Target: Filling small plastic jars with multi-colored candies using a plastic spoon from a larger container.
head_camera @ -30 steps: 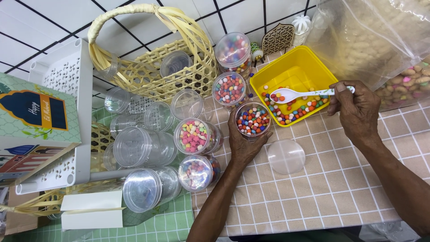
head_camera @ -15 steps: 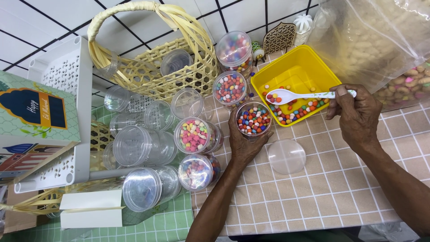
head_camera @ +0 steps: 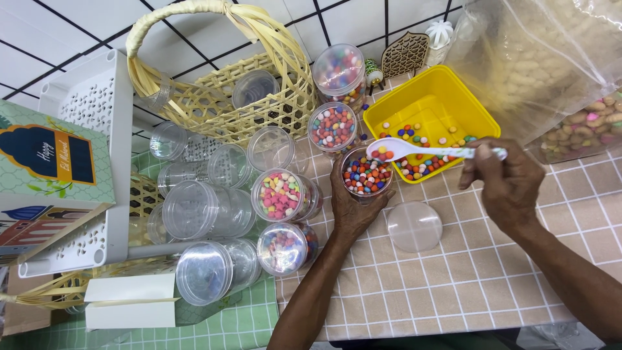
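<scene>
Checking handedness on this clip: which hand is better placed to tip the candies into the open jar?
Right. The right hand holds the white spoon, its loaded bowl directly over the open jar. The left hand is wrapped around that jar, steadying it.

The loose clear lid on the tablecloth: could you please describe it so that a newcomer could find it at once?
Start at the yellow tray of coloured sweets. Just below it the left hand grips an open jar of sweets. The lid lies flat beside that hand: a lone clear disc, on no jar.
</scene>
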